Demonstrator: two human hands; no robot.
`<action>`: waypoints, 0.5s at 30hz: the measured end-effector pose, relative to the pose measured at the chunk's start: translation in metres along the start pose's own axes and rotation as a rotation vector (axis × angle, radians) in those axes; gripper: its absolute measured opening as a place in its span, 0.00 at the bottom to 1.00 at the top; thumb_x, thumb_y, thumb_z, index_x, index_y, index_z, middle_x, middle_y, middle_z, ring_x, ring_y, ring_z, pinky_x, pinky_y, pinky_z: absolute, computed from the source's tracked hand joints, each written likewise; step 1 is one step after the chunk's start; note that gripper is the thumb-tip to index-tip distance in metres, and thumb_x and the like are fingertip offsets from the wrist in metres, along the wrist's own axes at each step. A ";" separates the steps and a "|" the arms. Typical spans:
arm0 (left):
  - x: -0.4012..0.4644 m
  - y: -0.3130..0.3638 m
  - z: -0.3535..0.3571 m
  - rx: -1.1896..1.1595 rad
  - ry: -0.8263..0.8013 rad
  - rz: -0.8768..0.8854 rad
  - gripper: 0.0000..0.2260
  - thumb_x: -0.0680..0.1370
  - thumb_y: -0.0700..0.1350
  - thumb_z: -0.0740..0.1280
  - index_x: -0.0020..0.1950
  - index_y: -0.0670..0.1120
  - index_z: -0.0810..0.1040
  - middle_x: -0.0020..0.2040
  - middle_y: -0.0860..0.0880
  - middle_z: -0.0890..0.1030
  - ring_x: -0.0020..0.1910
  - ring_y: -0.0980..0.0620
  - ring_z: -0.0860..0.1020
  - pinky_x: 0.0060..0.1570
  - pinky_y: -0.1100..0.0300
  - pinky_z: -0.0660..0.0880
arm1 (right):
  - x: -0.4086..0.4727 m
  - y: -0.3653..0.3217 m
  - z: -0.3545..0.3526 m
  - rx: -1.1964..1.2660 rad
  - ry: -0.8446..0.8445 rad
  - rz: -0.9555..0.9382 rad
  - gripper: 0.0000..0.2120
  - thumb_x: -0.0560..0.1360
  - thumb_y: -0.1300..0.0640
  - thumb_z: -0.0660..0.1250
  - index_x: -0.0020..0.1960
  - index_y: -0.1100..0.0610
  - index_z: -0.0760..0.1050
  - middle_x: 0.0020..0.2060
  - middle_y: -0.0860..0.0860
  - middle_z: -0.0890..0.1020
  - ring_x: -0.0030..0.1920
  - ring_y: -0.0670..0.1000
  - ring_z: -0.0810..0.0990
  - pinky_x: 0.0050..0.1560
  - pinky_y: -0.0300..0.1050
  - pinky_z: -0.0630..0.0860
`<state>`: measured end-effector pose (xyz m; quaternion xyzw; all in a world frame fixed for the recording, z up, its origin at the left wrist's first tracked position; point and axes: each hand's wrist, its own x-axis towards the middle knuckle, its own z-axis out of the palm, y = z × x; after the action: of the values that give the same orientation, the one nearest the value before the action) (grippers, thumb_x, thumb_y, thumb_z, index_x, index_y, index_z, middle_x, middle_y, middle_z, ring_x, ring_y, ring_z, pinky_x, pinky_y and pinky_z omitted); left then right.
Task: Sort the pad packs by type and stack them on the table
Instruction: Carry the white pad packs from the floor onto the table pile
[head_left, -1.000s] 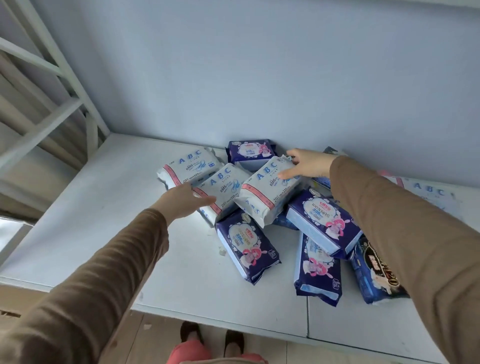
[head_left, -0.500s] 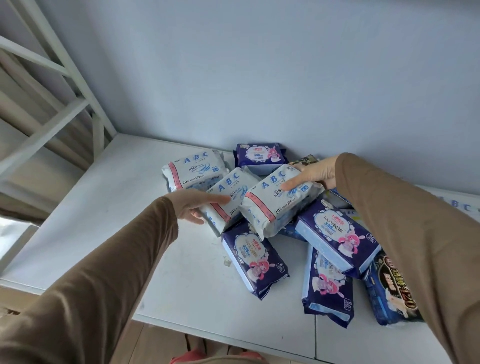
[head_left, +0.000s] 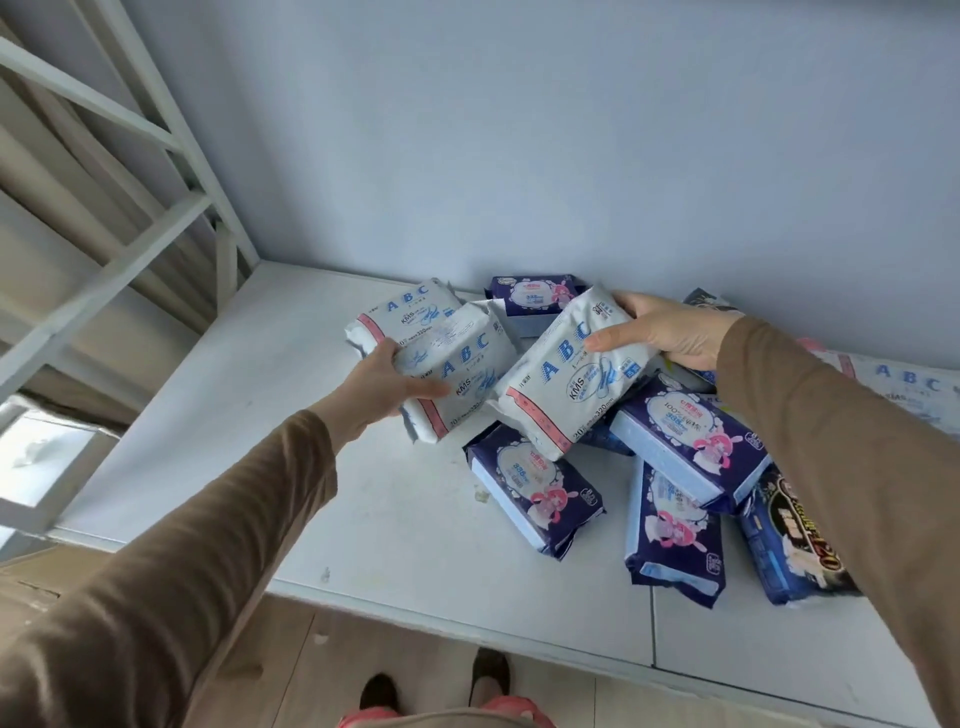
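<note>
A heap of pad packs lies on the white table (head_left: 218, 415) against the wall. My left hand (head_left: 379, 392) grips a white ABC pack (head_left: 457, 374) by its left end, tilted. My right hand (head_left: 660, 332) grips a second white ABC pack (head_left: 566, 374) at its far end, lifted above the heap. A third white ABC pack (head_left: 410, 306) lies behind the left one. Dark purple packs with a pink rabbit lie at the back (head_left: 535, 296), in front (head_left: 535, 488) and to the right (head_left: 685, 436), (head_left: 670, 535).
A dark blue pack with gold print (head_left: 784, 545) lies near the table's front right, partly under my right sleeve. Another white ABC pack (head_left: 904, 389) lies far right by the wall. A white metal frame (head_left: 171, 140) stands at the left. The table's front edge runs below the heap.
Both hands have closed on white ABC packs. The left hand took hold of the middle pack; the right hand raised its pack off the heap.
</note>
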<state>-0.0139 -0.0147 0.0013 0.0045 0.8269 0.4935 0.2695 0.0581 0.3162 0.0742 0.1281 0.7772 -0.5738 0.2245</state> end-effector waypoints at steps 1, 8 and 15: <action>-0.008 -0.003 -0.006 0.039 0.047 0.060 0.27 0.63 0.49 0.83 0.54 0.49 0.72 0.52 0.50 0.80 0.50 0.49 0.80 0.49 0.50 0.80 | -0.009 -0.003 0.007 0.005 0.004 -0.030 0.33 0.62 0.57 0.80 0.65 0.55 0.73 0.55 0.57 0.85 0.52 0.56 0.86 0.42 0.49 0.84; -0.075 -0.033 -0.064 0.212 0.242 0.307 0.28 0.63 0.50 0.82 0.56 0.49 0.72 0.55 0.49 0.71 0.49 0.50 0.74 0.41 0.60 0.71 | -0.078 -0.007 0.092 0.053 0.134 -0.169 0.32 0.65 0.59 0.77 0.67 0.51 0.72 0.59 0.55 0.83 0.59 0.57 0.83 0.55 0.57 0.82; -0.150 -0.104 -0.120 0.290 0.220 0.327 0.33 0.60 0.59 0.81 0.60 0.56 0.73 0.55 0.49 0.73 0.53 0.47 0.73 0.51 0.54 0.72 | -0.146 0.033 0.220 0.140 0.151 -0.154 0.38 0.65 0.57 0.81 0.71 0.56 0.68 0.65 0.54 0.80 0.64 0.53 0.80 0.63 0.50 0.78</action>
<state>0.0877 -0.2067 0.0263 0.1234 0.9018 0.4040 0.0907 0.2441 0.1263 0.0664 0.1260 0.7575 -0.6309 0.1110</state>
